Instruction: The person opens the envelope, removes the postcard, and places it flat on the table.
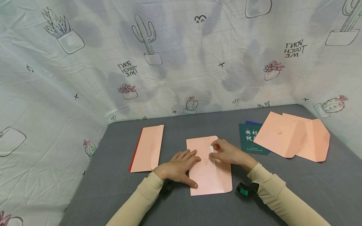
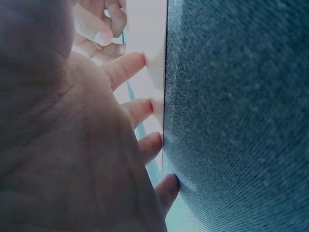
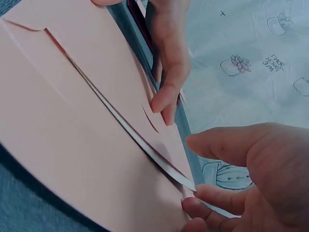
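A pink envelope (image 1: 202,179) lies before me, its flap on the right side. My left hand (image 1: 181,164) rests on its left part with the fingers spread. At the flap's edge is my right hand (image 1: 227,152), its fingertips touching the lifted edge. A narrow white strip (image 3: 159,157) shows along that edge in the right wrist view, where the thumb stands apart from the other fingers. A short curved slit (image 3: 149,118) marks the envelope's face beside it. The left wrist view shows the left fingertips (image 2: 145,102) on the pale paper near its border.
To the left lies another pink envelope (image 1: 151,146) with a red edge showing. At the right, two pink envelopes (image 1: 278,133) overlap a dark green card (image 1: 253,146) and a blue one (image 1: 253,123). A grey cloth covers the table (image 1: 101,194); a printed curtain (image 1: 175,78) hangs behind.
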`<state>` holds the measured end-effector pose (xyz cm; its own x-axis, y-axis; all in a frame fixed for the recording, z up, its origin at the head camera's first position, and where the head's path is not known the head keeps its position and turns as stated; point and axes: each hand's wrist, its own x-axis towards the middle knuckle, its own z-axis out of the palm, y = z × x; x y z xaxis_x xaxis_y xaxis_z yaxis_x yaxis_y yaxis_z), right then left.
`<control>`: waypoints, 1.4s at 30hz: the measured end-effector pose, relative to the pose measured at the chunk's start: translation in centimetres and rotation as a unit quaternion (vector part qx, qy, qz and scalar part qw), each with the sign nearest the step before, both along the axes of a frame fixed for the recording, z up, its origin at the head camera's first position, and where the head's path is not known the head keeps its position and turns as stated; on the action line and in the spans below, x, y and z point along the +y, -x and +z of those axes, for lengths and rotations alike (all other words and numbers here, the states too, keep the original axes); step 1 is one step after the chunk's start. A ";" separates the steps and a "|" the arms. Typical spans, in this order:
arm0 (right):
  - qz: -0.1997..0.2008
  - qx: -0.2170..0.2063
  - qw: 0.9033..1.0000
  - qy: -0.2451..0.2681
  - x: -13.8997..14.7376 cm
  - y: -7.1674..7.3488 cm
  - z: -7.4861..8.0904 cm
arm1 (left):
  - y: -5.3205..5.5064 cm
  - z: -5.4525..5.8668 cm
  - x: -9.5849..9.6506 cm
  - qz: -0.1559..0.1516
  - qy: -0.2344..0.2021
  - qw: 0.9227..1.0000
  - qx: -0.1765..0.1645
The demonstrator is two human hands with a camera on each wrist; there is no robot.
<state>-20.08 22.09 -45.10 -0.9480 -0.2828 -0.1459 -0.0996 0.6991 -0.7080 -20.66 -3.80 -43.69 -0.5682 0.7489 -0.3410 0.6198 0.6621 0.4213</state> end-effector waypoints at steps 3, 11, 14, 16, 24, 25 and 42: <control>0.000 0.002 1.000 0.008 -0.1 0.0 0.1 | 0.1 -0.4 -0.1 0.000 0.001 1.000 0.003; -0.010 -0.026 0.997 0.067 -0.3 -0.1 0.3 | 0.0 -0.1 0.0 0.004 0.001 1.000 0.001; -0.025 -0.067 0.993 0.095 -0.2 -0.1 0.4 | -0.1 0.1 0.0 0.006 0.003 1.000 -0.002; -0.033 -0.084 0.991 0.102 -0.1 0.0 0.3 | -0.1 0.1 0.0 0.007 0.003 1.000 -0.002; -0.047 -0.122 0.982 0.135 0.4 0.3 0.1 | 0.0 -0.1 0.0 0.007 -0.002 1.000 0.002; -0.043 -0.130 0.979 0.148 0.6 0.3 0.1 | 0.0 -0.1 0.1 0.008 -0.003 1.000 0.003; -0.022 -0.157 0.978 0.135 1.0 -0.1 0.4 | 0.1 0.0 0.1 0.009 -0.004 1.000 -0.002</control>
<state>-19.99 23.07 -44.72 -0.8809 -0.3105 -0.3571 0.1784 0.4810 -0.8583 -20.77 -3.72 -43.70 -0.5810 0.7412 -0.3362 0.6061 0.6697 0.4292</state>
